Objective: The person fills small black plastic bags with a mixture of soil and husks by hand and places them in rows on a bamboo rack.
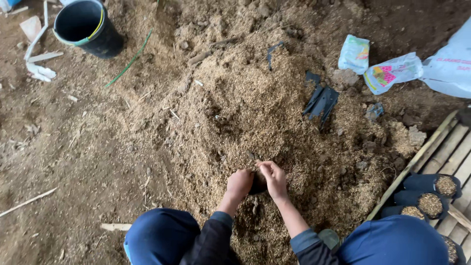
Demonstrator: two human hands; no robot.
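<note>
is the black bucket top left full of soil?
No. The black bucket shows a dark, empty interior, standing apart from the husk-and-soil pile where both hands work.

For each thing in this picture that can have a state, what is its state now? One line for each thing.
Left hand: closed, gripping the small black bag.
Right hand: fingers bent, at the bag's mouth.
Small black bag: held between both hands; fill level hidden.
Black bucket: tilted, open, looks empty.
Black bags on the wooden rack: filled to the top.
Flat black bags on the heap: empty, unfilled.
White sack: lying on its side.
</note>
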